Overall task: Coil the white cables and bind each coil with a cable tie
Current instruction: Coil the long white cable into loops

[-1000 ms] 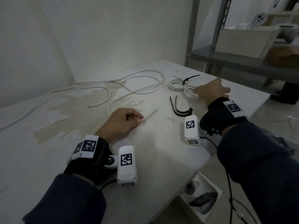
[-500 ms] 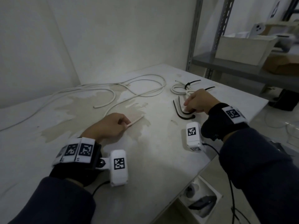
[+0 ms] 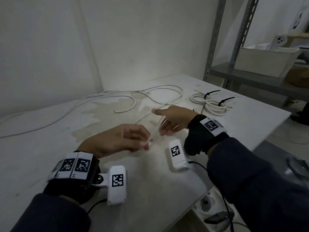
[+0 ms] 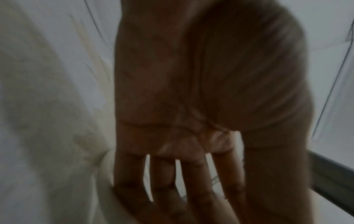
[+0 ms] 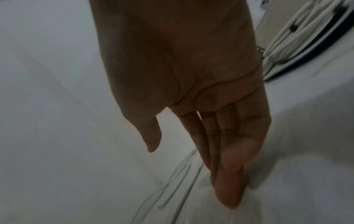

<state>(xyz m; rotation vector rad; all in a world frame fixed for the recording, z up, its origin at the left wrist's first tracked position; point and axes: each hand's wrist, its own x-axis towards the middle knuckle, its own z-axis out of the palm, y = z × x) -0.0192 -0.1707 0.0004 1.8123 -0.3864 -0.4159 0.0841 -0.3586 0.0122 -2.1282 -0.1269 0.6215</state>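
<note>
Above the white bench [image 3: 250, 124], the person's two hands meet over the end of a loose white cable [image 3: 160, 101]. In the blurred head view the left hand [image 3: 117, 141] has its fingertips drawn together at the cable's free end, apparently pinching it, though the left wrist view shows the fingers fairly straight, so the hold cannot be told for certain. The right hand [image 3: 173, 119] hovers just beyond it with fingers extended and relaxed, the thumb apart, gripping nothing; the right wrist view shows the same flat palm over the bench. The rest of the cable trails away in wide loops towards the far wall. To the right, near the bench's far edge, lie two finished cable coils [image 3: 210, 102], touching each other, each bound with a black cable tie [image 3: 209, 93] whose tail sticks out. A grey metal shelf [image 3: 250, 77] holding a white bin [image 3: 264, 61] stands beyond the bench.
</note>
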